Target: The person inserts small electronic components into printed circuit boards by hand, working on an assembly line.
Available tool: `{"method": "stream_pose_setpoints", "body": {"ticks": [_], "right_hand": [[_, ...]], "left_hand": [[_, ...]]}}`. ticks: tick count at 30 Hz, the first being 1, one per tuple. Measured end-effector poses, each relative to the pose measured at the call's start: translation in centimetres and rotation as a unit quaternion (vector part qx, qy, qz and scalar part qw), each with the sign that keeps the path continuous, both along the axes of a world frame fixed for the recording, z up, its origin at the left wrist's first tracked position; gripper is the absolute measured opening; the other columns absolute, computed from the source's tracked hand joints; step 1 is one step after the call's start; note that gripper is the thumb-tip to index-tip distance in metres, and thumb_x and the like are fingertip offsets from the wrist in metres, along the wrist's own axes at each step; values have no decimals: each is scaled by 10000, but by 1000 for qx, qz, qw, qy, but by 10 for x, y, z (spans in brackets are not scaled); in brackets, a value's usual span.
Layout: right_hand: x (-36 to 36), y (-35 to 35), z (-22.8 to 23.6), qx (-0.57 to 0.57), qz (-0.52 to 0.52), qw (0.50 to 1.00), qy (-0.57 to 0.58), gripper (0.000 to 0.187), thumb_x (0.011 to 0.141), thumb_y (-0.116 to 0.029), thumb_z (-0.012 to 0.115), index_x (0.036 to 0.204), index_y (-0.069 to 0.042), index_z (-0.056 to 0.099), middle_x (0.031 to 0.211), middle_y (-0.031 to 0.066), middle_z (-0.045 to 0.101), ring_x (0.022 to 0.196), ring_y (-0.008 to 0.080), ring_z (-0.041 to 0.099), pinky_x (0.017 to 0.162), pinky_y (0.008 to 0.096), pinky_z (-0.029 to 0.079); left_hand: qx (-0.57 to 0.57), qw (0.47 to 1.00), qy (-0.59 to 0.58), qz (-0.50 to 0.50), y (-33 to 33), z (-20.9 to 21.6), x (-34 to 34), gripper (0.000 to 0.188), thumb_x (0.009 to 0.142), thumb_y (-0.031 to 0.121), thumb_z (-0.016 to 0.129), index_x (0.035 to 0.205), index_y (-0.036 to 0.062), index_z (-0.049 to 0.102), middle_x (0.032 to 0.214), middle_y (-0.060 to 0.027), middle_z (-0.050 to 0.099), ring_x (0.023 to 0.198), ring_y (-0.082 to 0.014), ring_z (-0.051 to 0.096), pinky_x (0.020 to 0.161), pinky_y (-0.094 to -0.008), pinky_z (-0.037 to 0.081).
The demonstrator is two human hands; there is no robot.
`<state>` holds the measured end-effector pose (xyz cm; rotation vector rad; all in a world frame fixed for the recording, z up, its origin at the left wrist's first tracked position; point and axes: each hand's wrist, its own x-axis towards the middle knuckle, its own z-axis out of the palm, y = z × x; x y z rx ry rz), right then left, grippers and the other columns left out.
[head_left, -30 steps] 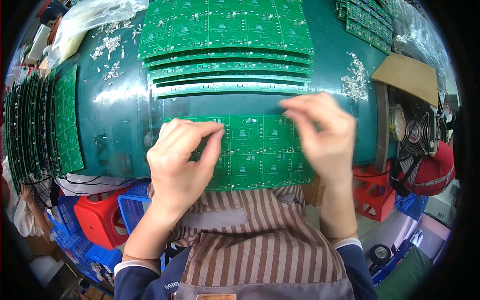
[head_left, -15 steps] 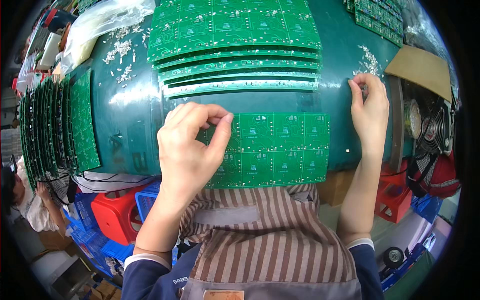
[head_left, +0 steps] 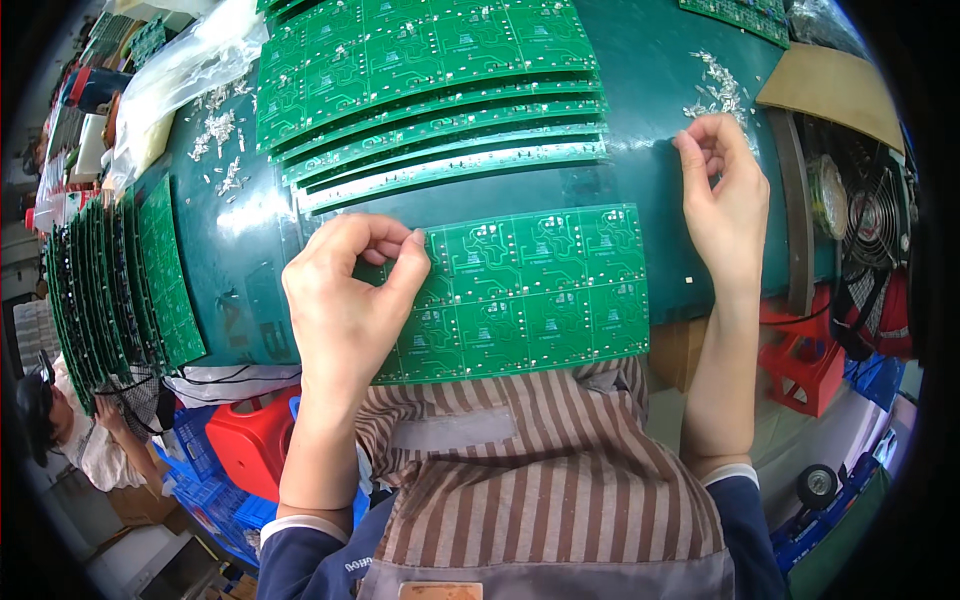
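A green printed circuit board panel (head_left: 535, 295) lies at the table's near edge, against my striped apron. My left hand (head_left: 350, 285) is over the panel's left end and hides that part of it. Its thumb and forefinger close together at the upper left corner; whatever is between them is hidden. To the right of the panel, my right hand (head_left: 725, 185) is raised with thumb and forefinger brought together. It is just below a loose pile of small pale components (head_left: 718, 85). Anything in that pinch is too small to make out.
Stacked green board panels (head_left: 430, 60) rise beyond my panel. More boards stand upright in a row (head_left: 110, 285) at the left, near another person (head_left: 85, 420). Small parts (head_left: 215, 135) lie by a plastic bag (head_left: 205, 75). Cardboard (head_left: 830, 90) and a fan (head_left: 872, 220) are at right.
The whole view has tilted and shifted a little. My left hand stays at the panel's left end, and my right hand stays close to the component pile.
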<state>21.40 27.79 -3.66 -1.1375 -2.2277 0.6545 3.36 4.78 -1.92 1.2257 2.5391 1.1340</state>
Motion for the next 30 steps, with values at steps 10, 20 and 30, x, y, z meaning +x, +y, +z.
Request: {"method": "stream_pose_setpoints", "body": {"ticks": [10,20,30], "right_hand": [[-1,1,-8,-13,2,997,76,96,953,-73,637,1028,-23,670,808,45,683,655,97,584,643,263,503],[1,-9,3,9,48,986,162,60,910,-30,662,963,-19,690,832,54,695,742,125,634,693,248,491],[-15,-70,6,-128,155,965,165,37,861,8,685,881,-22,677,818,98,683,695,232,654,611,320,522]], "left_hand": [[-33,999,-22,28,4,6,-1,95,771,62,776,776,-7,712,715,-76,688,628,-134,629,628,-273,522],[-78,995,-42,39,8,15,1,94,769,64,766,778,-20,726,706,-80,701,621,-127,641,625,-267,523],[-150,983,70,-84,20,36,-8,76,756,35,763,773,-24,717,707,-121,692,620,-196,654,631,-302,513]]}}
